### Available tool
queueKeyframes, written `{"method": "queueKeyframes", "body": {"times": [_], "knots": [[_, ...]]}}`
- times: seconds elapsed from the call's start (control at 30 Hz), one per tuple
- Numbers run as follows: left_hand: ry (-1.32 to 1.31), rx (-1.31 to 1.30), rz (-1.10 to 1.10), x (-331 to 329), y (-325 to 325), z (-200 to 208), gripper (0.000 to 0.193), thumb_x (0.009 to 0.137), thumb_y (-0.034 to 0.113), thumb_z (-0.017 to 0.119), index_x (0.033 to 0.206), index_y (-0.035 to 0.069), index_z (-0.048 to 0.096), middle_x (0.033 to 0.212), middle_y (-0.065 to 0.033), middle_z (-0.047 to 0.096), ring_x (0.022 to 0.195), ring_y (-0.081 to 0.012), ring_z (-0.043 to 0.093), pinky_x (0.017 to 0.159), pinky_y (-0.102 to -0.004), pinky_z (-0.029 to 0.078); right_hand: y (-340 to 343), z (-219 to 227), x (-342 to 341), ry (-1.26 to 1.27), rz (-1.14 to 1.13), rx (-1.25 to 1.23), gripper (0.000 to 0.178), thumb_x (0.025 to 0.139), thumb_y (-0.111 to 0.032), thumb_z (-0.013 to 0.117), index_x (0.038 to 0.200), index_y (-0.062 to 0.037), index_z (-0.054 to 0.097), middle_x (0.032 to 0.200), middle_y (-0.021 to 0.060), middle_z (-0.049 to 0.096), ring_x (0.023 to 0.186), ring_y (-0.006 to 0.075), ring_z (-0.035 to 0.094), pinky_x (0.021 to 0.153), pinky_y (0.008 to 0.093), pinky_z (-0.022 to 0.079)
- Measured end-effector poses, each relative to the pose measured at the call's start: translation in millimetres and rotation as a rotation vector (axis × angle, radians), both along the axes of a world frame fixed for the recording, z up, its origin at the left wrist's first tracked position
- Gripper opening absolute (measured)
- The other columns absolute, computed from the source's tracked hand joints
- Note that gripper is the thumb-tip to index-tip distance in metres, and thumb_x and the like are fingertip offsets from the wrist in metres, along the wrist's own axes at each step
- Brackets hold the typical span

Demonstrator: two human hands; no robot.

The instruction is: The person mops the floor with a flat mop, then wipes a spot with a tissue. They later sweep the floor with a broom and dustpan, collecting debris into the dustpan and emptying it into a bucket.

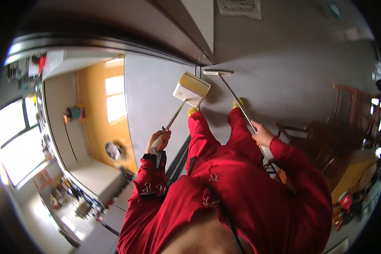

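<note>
My left hand (160, 140) is closed around the pale grip of a long-handled dustpan (185, 94). The dustpan's white and yellowish pan is out in front of my left foot, tilted, beside a door frame. In my closed right hand (262, 134) is the upper part of a broom's (237, 98) long thin handle. The white broom head (217, 73), with dark bristles, is at the grey floor just right of the pan, a small gap apart from it. My red sleeves and trousers and yellow slippers (238, 103) show below. Whether any dirt lies in the pan is too small to tell.
A dark door frame (156, 53) with a floor track runs close by the pan. Wooden chairs (347, 106) stand at the right. A cluttered kitchen counter (86, 178) and orange-lit cabinets (95, 101) are at the left. A mat (239, 7) lies at the far side.
</note>
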State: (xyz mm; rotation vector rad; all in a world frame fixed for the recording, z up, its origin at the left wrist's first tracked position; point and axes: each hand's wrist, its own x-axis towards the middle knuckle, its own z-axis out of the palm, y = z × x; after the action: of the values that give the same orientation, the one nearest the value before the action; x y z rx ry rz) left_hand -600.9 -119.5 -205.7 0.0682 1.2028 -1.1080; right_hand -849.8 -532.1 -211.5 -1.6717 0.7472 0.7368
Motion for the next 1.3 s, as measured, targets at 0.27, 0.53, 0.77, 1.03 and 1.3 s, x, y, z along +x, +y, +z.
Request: {"method": "queueKeyframes", "body": {"times": [0.27, 0.53, 0.77, 1.03, 1.3], "knots": [[0.161, -0.104, 0.408, 2, -77, 20, 0.011, 0.085, 0.007, 0.042, 0.094, 0.000, 0.042, 0.071, -0.0024, 0.044, 0.056, -0.0110, 0.044, 0.052, -0.0218, 0.042, -95, 27, 233, 0.107, 0.151, 0.081, 0.067, 0.070, 0.000, 0.050, 0.134, -0.0086, 0.032, 0.063, 0.0103, 0.055, 0.040, 0.0168, 0.050, 0.038, 0.0316, 0.045], [0.197, -0.177, 0.681, 21, -64, -76, 0.009, 0.084, 0.004, 0.042, 0.091, -0.001, 0.042, 0.072, -0.0039, 0.044, 0.055, -0.0112, 0.043, 0.050, -0.0208, 0.041, -28, -35, 406, 0.141, 0.277, 0.104, 0.067, 0.071, 0.001, 0.051, 0.134, -0.0067, 0.030, 0.057, 0.0052, 0.049, 0.040, 0.0134, 0.046, 0.036, 0.0295, 0.041], [0.126, -0.066, 0.771, 13, -56, -92, 0.007, 0.081, 0.000, 0.044, 0.087, -0.004, 0.041, 0.071, -0.0046, 0.044, 0.055, -0.0105, 0.042, 0.048, -0.0208, 0.040, -19, -74, 419, 0.053, 0.299, -0.020, 0.067, 0.072, 0.001, 0.051, 0.135, -0.0086, 0.029, 0.057, 0.0049, 0.047, 0.040, 0.0120, 0.045, 0.035, 0.0286, 0.041], [0.080, 0.021, 0.756, 5, -57, -109, 0.005, 0.083, 0.001, 0.042, 0.085, -0.003, 0.041, 0.067, -0.0033, 0.043, 0.053, -0.0098, 0.041, 0.048, -0.0204, 0.040, -37, -67, 409, 0.282, 0.420, -0.057, 0.066, 0.071, -0.001, 0.049, 0.134, -0.0071, 0.030, 0.060, 0.0087, 0.052, 0.040, 0.0151, 0.048, 0.038, 0.0303, 0.044], [0.023, 0.096, 0.816, -4, -73, -89, 0.007, 0.084, 0.001, 0.041, 0.088, -0.005, 0.041, 0.071, -0.0056, 0.044, 0.055, -0.0107, 0.042, 0.047, -0.0203, 0.041, -23, -60, 459, 0.206, 0.791, -0.062, 0.064, 0.070, 0.002, 0.045, 0.133, -0.0049, 0.031, 0.068, 0.0121, 0.056, 0.040, 0.0158, 0.050, 0.037, 0.0305, 0.045]]}}
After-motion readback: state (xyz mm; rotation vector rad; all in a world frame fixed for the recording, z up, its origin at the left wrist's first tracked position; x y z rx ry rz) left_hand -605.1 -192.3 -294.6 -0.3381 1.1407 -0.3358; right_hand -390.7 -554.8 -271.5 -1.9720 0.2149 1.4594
